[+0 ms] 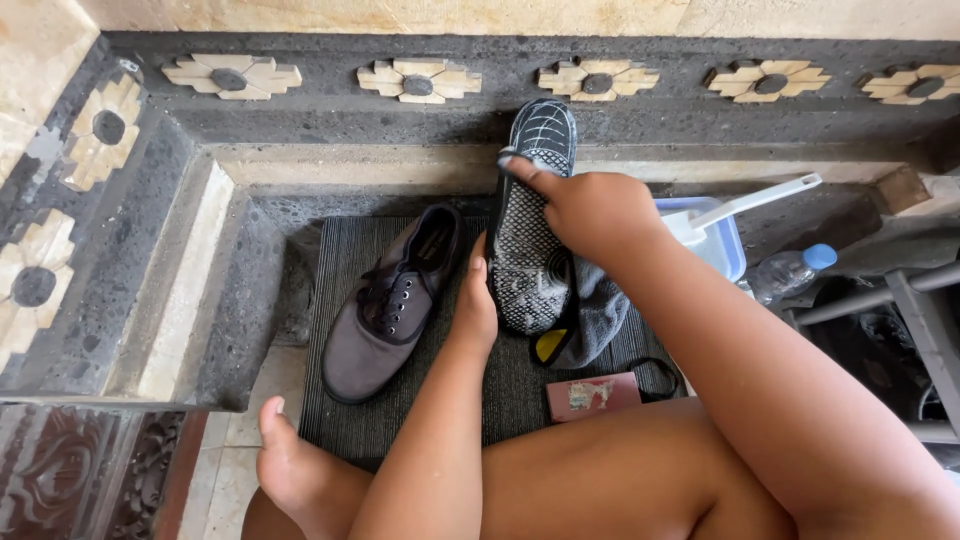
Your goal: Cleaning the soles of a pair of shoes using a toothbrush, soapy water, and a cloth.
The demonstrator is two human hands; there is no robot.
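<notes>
- Two shoes are showing: one grey lace-up shoe (pixel 395 300) is lying on its side on the mat, and a second shoe (pixel 530 225) is being held up with its patterned black sole facing the camera.
- The left hand (pixel 476 300) is pressing against the held shoe's left edge at the heel end, fingers hidden behind it, so it is gripping the shoe from that side.
- The right hand (pixel 590 212) is closing around the shoe's right side, with the thumb lying across the sole near the toe.
- One grey cloth (pixel 600 315) is hanging under the right hand, just beside the held shoe, with a yellow patch showing at its lower edge.
- One small reddish flat packet (pixel 592 395) with a worn pale label is lying on the mat near the person's thigh, touching a black loop of cord.
- One pale blue plastic tub (pixel 722 245) is sitting to the right, with a white handle (pixel 760 198) sticking out of it.
- One clear plastic bottle (pixel 790 270) with a blue cap is lying beside the tub.
- One bare foot (pixel 292 470) is resting at the mat's near left corner.
- The dark ribbed mat (pixel 345 400) is lying in a recessed stone step, walled by rough dark stone (pixel 330 125) that is carrying a row of cream flower-shaped inlays; pale tiles are showing at the lower left.
</notes>
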